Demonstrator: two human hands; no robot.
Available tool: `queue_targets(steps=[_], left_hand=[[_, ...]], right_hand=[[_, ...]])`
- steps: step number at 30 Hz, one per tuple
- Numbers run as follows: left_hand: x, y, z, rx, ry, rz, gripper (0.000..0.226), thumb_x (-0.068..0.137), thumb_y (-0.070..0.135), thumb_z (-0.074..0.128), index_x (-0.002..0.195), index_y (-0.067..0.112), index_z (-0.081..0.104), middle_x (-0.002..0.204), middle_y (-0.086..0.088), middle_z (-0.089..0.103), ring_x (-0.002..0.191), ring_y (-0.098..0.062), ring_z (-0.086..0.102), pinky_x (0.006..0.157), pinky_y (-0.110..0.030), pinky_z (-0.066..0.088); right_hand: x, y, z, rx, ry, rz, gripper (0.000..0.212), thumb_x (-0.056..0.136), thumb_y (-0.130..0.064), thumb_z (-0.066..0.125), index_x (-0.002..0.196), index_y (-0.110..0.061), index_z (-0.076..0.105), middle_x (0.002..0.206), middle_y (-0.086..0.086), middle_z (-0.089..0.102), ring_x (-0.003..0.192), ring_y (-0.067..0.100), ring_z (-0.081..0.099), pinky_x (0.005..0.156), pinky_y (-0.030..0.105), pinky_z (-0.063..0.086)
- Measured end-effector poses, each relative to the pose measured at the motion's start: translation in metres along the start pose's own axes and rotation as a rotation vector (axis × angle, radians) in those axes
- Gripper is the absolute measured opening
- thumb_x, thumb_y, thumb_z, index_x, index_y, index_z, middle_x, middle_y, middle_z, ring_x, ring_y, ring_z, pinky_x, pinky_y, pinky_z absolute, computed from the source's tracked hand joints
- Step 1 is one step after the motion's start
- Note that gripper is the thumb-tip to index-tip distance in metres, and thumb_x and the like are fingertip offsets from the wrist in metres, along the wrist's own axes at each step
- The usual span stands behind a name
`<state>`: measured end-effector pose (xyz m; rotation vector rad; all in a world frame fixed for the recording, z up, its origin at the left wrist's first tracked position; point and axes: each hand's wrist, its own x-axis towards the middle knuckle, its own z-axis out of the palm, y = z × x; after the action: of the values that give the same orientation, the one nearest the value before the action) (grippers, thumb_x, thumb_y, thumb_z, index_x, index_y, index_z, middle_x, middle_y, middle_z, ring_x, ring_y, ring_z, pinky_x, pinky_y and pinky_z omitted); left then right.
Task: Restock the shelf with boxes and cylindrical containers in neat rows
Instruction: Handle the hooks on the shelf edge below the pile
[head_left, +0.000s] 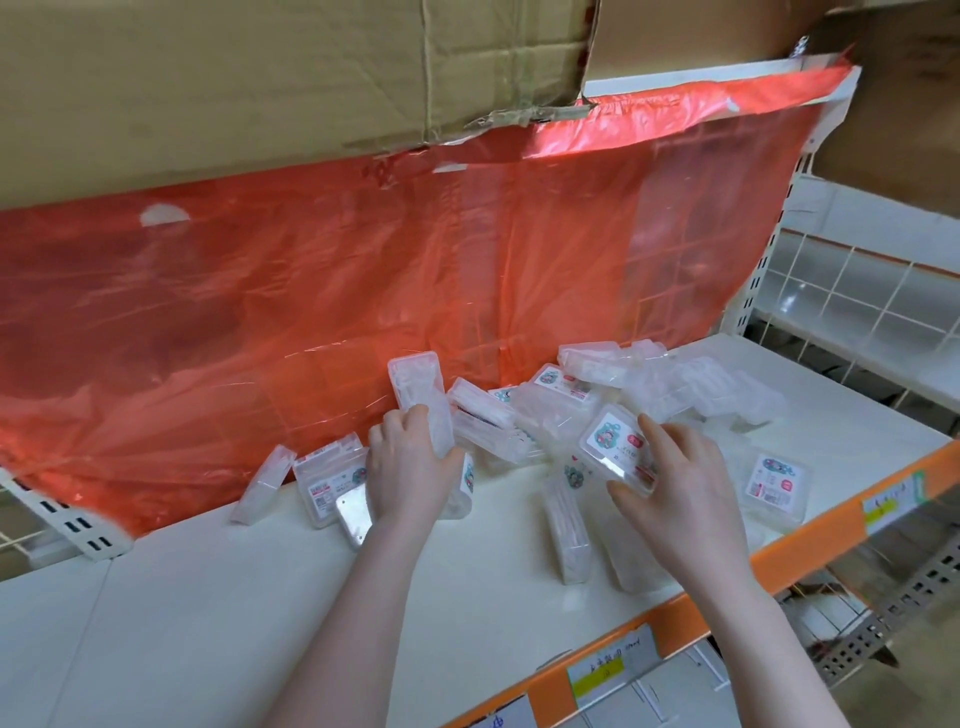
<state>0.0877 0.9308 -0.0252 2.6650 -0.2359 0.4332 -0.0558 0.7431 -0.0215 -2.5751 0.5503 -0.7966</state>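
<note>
Red translucent plastic sheet (363, 291) hangs across the back of the shelf, hiding most of the wire grid behind it; only faint lines show through. Brown cardboard cartons (260, 73) overhead, cut off by the top edge. White shelf board (260, 597) with orange front lip (810, 540) carrying paper price tags, print unreadable. Clear plastic boxes (571, 410) lie heaped toward the back right of the shelf, overlapping, so no sure count; well over a dozen. Three more lean near the back left: two clear boxes (262, 483) on edge and one mirrored piece. Left hand (410, 467) grips an upright clear box (421, 395) by its lower part, fingers curled round it. Right hand (675, 483) pinches a labelled box (618, 447) mid-shelf, thumb under, fingers over. No cylindrical containers made out.
</note>
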Motion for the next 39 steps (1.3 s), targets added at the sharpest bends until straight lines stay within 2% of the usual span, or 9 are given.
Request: queue_targets(steps=[7,15,20,24,26,29,31,36,39], left_hand=[[-0.003,-0.012,-0.015,-0.159,0.046,-0.065,0.032,0.084,0.023,0.060,0.114,0.012,0.058,0.109,-0.009,0.059,0.103,-0.033,0.055,0.078,-0.037,0.041],[-0.030,-0.026,-0.057,-0.514,0.091,-0.130,0.020,0.080,0.017,0.063,0.098,0.024,0.060,0.088,0.014,0.061,0.088,-0.015,0.057,0.070,-0.026,0.037],[-0.052,-0.042,-0.077,-0.698,0.124,-0.268,0.033,0.069,0.032,0.059,0.101,0.023,0.061,0.087,0.032,0.048,0.081,0.021,0.047,0.067,0.000,0.032],[-0.073,-0.061,-0.081,-0.786,0.142,-0.403,0.035,0.067,0.033,0.059,0.101,0.024,0.063,0.097,0.023,0.059,0.095,-0.003,0.059,0.079,-0.022,0.047],[-0.082,-0.067,-0.083,-0.771,0.186,-0.433,0.020,0.080,0.021,0.064,0.099,0.020,0.062,0.097,0.010,0.063,0.090,-0.010,0.060,0.071,-0.015,0.047],[-0.096,-0.075,-0.088,-0.752,0.256,-0.484,0.014,0.087,0.009,0.059,0.099,0.015,0.060,0.089,0.005,0.061,0.075,-0.001,0.058,0.053,-0.005,0.040],[-0.104,-0.081,-0.092,-0.766,0.292,-0.516,0.011,0.089,0.008,0.057,0.097,0.014,0.058,0.085,0.007,0.061,0.068,0.005,0.059,0.052,-0.005,0.041],[-0.124,-0.098,-0.107,-0.822,0.319,-0.586,0.008,0.092,0.011,0.054,0.093,0.017,0.058,0.087,0.003,0.063,0.076,-0.007,0.060,0.061,-0.022,0.044],[-0.135,-0.112,-0.118,-0.836,0.348,-0.601,0.011,0.093,0.009,0.051,0.094,0.018,0.058,0.087,0.002,0.062,0.074,-0.006,0.059,0.056,-0.016,0.046]], right_hand=[[0.000,0.000,0.003,-0.005,0.000,-0.018,0.065,0.066,-0.013,0.076,0.127,-0.006,0.054,0.106,0.011,0.056,0.100,0.031,0.047,0.079,0.035,0.039],[0.001,-0.008,0.009,0.028,-0.016,-0.071,0.065,0.066,-0.013,0.077,0.127,-0.005,0.054,0.106,0.012,0.057,0.099,0.031,0.049,0.078,0.035,0.039],[0.000,-0.016,0.011,0.060,-0.047,-0.129,0.067,0.063,-0.011,0.079,0.125,-0.003,0.056,0.105,0.013,0.058,0.098,0.033,0.050,0.080,0.036,0.040],[0.000,-0.025,0.016,0.105,-0.088,-0.184,0.068,0.063,-0.011,0.079,0.126,-0.004,0.055,0.106,0.013,0.057,0.100,0.034,0.049,0.082,0.039,0.042],[-0.001,-0.030,0.019,0.128,-0.107,-0.213,0.068,0.061,-0.010,0.079,0.125,-0.004,0.056,0.106,0.014,0.057,0.100,0.036,0.049,0.081,0.039,0.043],[-0.006,-0.041,0.025,0.153,-0.144,-0.266,0.067,0.062,-0.010,0.079,0.125,-0.005,0.056,0.106,0.013,0.057,0.101,0.033,0.047,0.082,0.037,0.040],[-0.009,-0.048,0.028,0.176,-0.165,-0.284,0.068,0.063,-0.010,0.077,0.127,-0.005,0.055,0.108,0.012,0.056,0.101,0.032,0.047,0.083,0.036,0.038],[-0.019,-0.062,0.039,0.182,-0.224,-0.355,0.070,0.061,-0.009,0.074,0.128,-0.005,0.053,0.106,0.012,0.055,0.102,0.033,0.046,0.087,0.039,0.039],[-0.029,-0.077,0.045,0.155,-0.249,-0.414,0.070,0.060,-0.010,0.073,0.127,-0.005,0.053,0.109,0.013,0.054,0.103,0.033,0.047,0.087,0.036,0.037]])
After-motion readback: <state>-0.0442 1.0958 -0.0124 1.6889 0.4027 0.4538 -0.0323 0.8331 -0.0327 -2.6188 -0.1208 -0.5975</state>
